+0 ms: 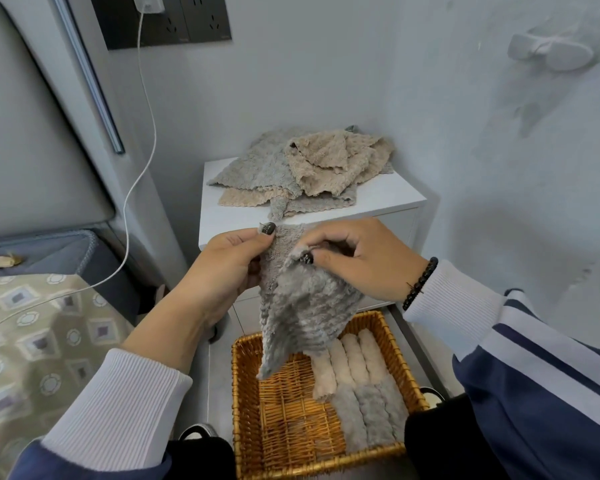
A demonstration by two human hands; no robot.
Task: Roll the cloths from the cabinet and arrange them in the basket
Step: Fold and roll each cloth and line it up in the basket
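Observation:
A grey fluffy cloth [302,306] hangs in the air above the wicker basket [246,403]. My left hand [229,265] pinches its upper left edge, and my right hand [364,258] pinches its top right part. Its lower corner dangles into the basket. Several rolled cloths lie along the basket's right side: beige rolls [354,362] at the back and grey rolls [371,414] at the front. A loose pile of grey and beige cloths [309,168] lies on top of the white cabinet [388,199] behind my hands.
The basket stands on the floor in front of the cabinet. A bed with a patterned cover [42,341] lies at the left. A white charger cable [142,133] hangs from the wall socket. The wall at the right bears a white hook [551,51].

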